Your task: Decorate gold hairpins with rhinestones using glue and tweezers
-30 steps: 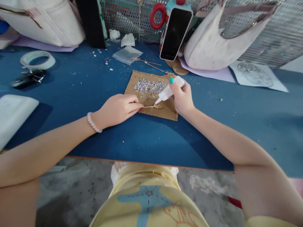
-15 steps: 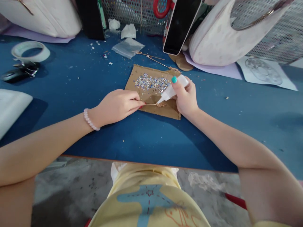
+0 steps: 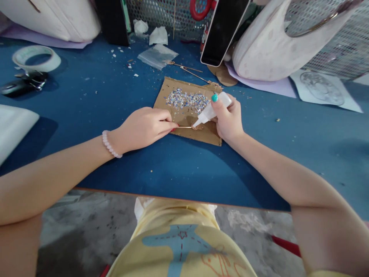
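Left hand point(image 3: 144, 129) pinches gold pin point(image 3: 187, 127) flat on cardboard point(image 3: 175, 86), steadying it; right hand point(image 3: 229, 119) clamped around glue bottle point(image 3: 211, 109), nozzle tilted onto pin's ornament, frame centre.

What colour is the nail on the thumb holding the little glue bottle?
Teal, on the right hand gripping the white bottle, head view.

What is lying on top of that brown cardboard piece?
On the cardboard lies a patch of glittery bits. The left hand holds a thin gold pin there, touched by the glue bottle tip. The right hand covers the right edge.
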A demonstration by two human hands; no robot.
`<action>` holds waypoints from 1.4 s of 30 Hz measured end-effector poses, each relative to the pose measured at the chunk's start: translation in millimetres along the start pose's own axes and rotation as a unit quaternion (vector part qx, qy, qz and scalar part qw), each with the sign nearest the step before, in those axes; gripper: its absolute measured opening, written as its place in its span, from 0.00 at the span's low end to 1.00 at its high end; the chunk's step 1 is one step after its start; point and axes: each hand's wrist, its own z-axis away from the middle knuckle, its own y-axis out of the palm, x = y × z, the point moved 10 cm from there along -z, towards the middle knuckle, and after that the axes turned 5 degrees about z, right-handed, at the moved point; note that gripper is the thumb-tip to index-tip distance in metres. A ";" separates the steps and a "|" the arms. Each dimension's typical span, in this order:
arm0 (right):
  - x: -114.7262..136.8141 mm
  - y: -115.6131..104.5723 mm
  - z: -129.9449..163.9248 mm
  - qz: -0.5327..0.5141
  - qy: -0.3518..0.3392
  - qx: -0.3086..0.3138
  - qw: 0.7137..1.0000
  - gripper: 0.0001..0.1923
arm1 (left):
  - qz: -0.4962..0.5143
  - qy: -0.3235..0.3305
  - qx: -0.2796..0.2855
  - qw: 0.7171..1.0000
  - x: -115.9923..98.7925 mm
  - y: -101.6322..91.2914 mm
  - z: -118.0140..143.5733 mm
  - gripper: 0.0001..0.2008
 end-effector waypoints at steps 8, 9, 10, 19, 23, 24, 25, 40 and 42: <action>1.8 1.3 0.1 0.014 -0.009 0.006 1.000 0.32 | 0.002 -0.001 0.003 1.000 0.2 0.6 0.0 0.17; 1.7 1.3 0.1 0.014 -0.009 0.007 1.000 0.32 | 0.001 -0.002 0.005 1.000 0.4 1.0 -0.1 0.17; 1.6 1.3 0.0 0.014 -0.009 0.006 1.000 0.32 | -0.001 -0.003 0.007 1.000 0.5 1.3 -0.1 0.17; 2.3 2.5 0.1 0.008 -0.012 0.013 1.000 0.31 | 0.006 0.003 -0.001 1.000 -0.6 -0.6 0.2 0.16; 4.3 3.4 0.3 0.008 -0.016 0.015 1.000 0.31 | 0.006 0.006 -0.001 1.000 -1.2 -1.1 0.7 0.16; 4.0 3.6 0.3 -0.001 -0.014 0.016 1.000 0.31 | 0.006 0.005 -0.001 1.000 -1.0 -1.2 0.8 0.16; 3.4 3.7 0.2 -0.012 -0.012 0.017 1.000 0.31 | 0.006 0.005 -0.001 1.000 -0.9 -1.1 0.8 0.15; 2.0 5.5 1.1 -0.119 0.040 0.009 0.992 0.31 | -0.008 0.020 -0.011 1.000 -3.1 -2.9 0.5 0.15; 1.5 6.0 0.9 -0.127 0.044 0.010 0.991 0.30 | -0.010 0.022 -0.012 1.000 -3.7 -2.9 0.5 0.15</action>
